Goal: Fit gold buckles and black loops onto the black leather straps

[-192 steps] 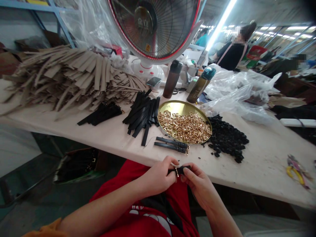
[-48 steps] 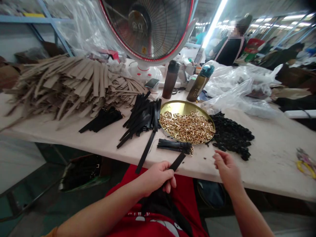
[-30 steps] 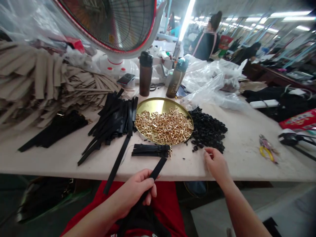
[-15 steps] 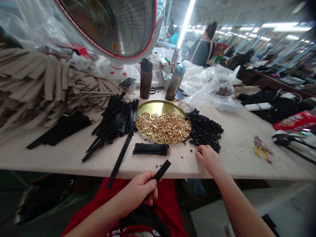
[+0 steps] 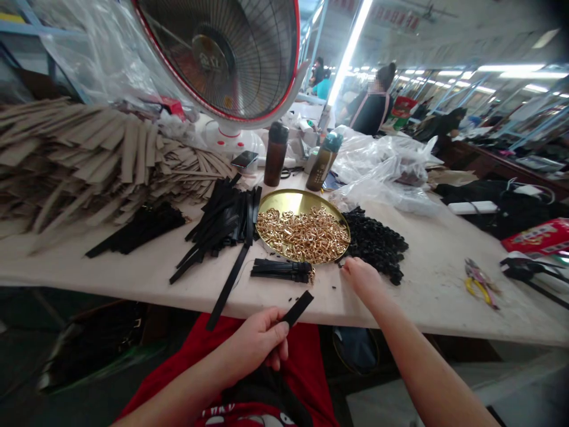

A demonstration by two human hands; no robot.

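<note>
My left hand (image 5: 265,338) is closed around a flat black strap (image 5: 299,308), whose end points up and to the right over the table's front edge. Fingers drawn together, my right hand (image 5: 361,277) rests at the table between the round gold tray (image 5: 284,194) and a heap of small black loops (image 5: 377,240); something small and dark shows at its fingertips, too small to name. Gold metal buckles or hooks (image 5: 306,234) fill much of the tray. A bundle of black straps with gold hardware (image 5: 282,270) lies in front of it.
More black straps (image 5: 226,216) lie left of the tray, one reaching the front edge. Beige strips (image 5: 89,142) are piled far left under a red-rimmed heater (image 5: 231,53). Two bottles (image 5: 275,154) stand behind the tray. Pliers (image 5: 480,283) lie at right.
My right hand has moved left from the heap of black loops toward the tray's edge. My left hand still grips the strap. The whole view has shifted slightly.
</note>
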